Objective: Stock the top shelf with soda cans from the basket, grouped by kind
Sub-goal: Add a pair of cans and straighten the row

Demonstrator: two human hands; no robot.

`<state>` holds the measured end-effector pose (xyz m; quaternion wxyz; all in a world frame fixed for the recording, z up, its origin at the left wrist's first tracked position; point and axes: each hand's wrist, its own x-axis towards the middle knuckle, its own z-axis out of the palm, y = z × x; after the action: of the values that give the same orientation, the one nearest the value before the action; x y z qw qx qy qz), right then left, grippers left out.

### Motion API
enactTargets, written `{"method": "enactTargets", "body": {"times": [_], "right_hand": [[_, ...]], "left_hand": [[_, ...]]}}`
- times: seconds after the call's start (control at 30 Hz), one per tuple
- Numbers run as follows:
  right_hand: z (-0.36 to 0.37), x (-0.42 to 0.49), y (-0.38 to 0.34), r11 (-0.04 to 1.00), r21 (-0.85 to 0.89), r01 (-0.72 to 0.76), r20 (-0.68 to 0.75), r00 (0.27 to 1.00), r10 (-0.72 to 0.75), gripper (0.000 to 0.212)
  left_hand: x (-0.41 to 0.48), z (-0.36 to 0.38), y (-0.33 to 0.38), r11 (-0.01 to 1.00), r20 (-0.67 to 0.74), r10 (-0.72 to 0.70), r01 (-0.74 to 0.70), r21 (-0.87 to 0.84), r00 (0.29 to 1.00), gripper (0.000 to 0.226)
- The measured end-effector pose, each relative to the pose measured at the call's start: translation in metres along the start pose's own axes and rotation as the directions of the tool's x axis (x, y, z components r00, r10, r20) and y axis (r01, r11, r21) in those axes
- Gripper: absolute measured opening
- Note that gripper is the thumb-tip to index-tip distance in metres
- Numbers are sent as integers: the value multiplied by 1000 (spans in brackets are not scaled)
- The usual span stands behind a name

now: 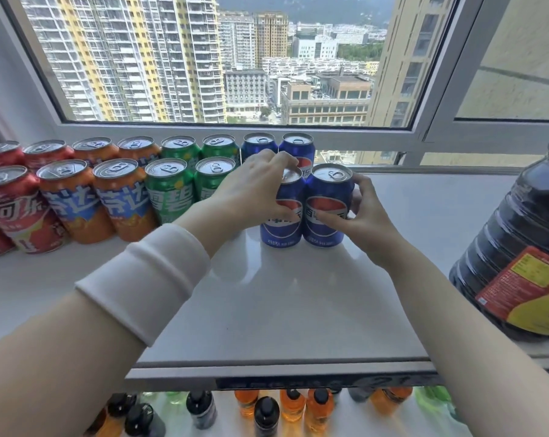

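Note:
On the white top shelf (282, 310) cans stand in two rows grouped by kind: red cola cans (11, 209) at far left, orange cans (74, 200), green cans (169, 190), then blue cola cans (298, 149) at the back. Two more blue cans stand side by side in front. My left hand (251, 187) wraps the left front blue can (282, 222) from above and from its left side. My right hand (361, 216) grips the right front blue can (327, 203) with thumb on its front and fingers behind. The basket is out of view.
A large dark jug (525, 241) with a red and yellow label stands at the right end of the shelf. The window frame (235, 129) runs close behind the cans. Below the shelf's front edge, a lower shelf holds several small bottles (267, 411).

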<state>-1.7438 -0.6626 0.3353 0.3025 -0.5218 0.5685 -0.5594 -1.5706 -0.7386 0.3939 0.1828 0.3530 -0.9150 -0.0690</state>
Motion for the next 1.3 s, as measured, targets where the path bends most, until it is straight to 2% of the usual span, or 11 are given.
{"method": "enactTargets", "body": {"times": [0.3,0.47,0.63,0.8,0.97,1.13,1.3], "right_hand": [[12,16,-2,998,-63,-12,30,999,14,71],[10,20,-1,994,-105,-21,47,999,26,78],[12,19,1,994,-99,-54,58,997,60,76],[17,10,-3,990,-110,-87,25,996,90,84],[28,-5,-9,983,-153,-100,-96,992,86,101],[38,-36,-16,961,-262,-82,-214,977,25,97],[53,-81,-25,933,-346,-95,-257,966,3,91]], "left_hand": [[8,-10,-7,971,37,-38,28,236,999,79],[8,-10,-5,969,50,-51,37,243,997,78],[6,-8,-2,964,47,-65,50,261,997,77],[-2,-8,2,949,49,-47,29,313,998,91],[-23,-14,5,955,-52,-25,40,293,998,90],[-64,-14,7,968,-151,3,35,249,989,78],[-111,-5,2,986,-162,-42,68,153,986,70]]}}
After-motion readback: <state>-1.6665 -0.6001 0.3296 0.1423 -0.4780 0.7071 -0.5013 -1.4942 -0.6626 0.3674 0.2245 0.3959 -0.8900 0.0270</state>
